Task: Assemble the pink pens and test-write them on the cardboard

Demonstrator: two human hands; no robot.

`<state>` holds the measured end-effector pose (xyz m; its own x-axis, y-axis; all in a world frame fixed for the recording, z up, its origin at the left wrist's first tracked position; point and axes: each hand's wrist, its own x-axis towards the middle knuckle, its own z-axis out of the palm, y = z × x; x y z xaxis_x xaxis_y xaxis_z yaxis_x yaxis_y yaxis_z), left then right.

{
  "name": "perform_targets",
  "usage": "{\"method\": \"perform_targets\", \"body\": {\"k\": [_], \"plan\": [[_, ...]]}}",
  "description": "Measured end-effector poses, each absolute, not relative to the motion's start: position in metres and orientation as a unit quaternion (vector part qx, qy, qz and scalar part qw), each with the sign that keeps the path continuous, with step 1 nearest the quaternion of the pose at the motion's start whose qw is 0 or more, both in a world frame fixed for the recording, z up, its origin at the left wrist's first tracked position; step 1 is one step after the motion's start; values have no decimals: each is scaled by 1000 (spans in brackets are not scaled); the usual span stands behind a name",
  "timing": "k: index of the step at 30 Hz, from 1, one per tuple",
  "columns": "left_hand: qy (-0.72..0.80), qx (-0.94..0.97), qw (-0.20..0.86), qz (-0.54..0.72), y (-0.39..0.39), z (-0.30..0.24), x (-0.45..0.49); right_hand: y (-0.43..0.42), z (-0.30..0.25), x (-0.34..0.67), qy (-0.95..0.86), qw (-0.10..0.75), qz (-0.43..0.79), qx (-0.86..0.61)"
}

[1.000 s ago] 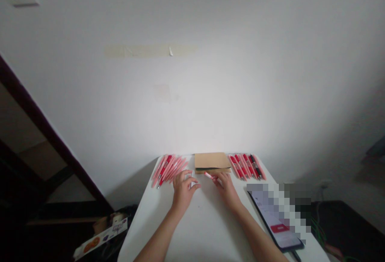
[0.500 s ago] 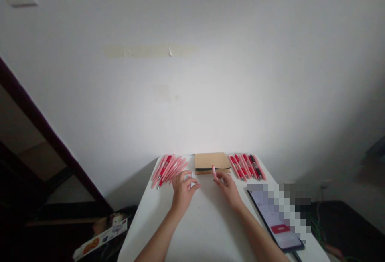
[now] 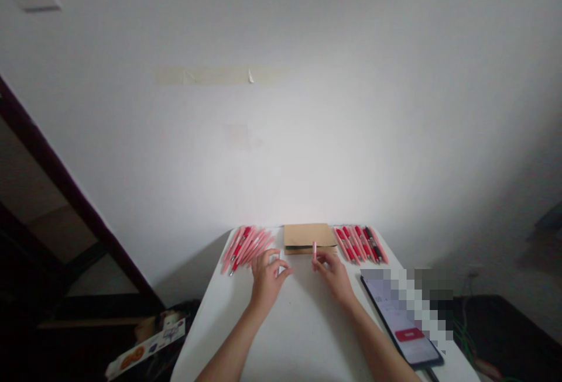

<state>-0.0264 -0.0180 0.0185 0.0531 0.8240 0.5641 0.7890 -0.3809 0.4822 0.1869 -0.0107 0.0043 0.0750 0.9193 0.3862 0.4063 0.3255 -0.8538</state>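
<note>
A slim pink-and-white pen [image 3: 314, 249] stands nearly upright between the thumb and fingers of my right hand [image 3: 333, 274], in front of the notebook's lower edge. My left hand [image 3: 266, 276] has its fingers curled, close to a loose pile of pink and red pens [image 3: 248, 247] at the table's left. A pale, narrow thing [image 3: 277, 266] shows between those fingers, too small to name. To the right lies a neater row of pink, red and black pens [image 3: 360, 244]. Between the two groups rests a tan notebook [image 3: 308, 234].
The white table [image 3: 290, 335] stands against a pale wall [image 3: 307, 136]. A phone [image 3: 401, 317] lies at its right side, partly pixelated, with a cable at its lower end. Left of the table, below, is a printed white box [image 3: 147, 350].
The pen in my right hand has turned more upright and shows more of its length. My left hand has stayed almost still. The view has shifted slightly.
</note>
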Motion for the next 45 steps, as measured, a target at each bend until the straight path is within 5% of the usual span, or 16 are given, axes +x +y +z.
{"method": "perform_targets", "body": {"k": [11, 26, 39, 45], "plan": [[556, 733, 16, 393, -19, 21, -25, -14, 3, 183, -679, 511, 136, -509], [562, 731, 25, 387, -21, 24, -24, -14, 7, 188, -671, 489, 185, -526], [555, 732, 20, 394, -21, 23, -25, -16, 6, 183, -721, 417, 107, -543], [554, 735, 18, 390, -20, 21, -26, -13, 5, 186, -695, 479, 142, -517]]}}
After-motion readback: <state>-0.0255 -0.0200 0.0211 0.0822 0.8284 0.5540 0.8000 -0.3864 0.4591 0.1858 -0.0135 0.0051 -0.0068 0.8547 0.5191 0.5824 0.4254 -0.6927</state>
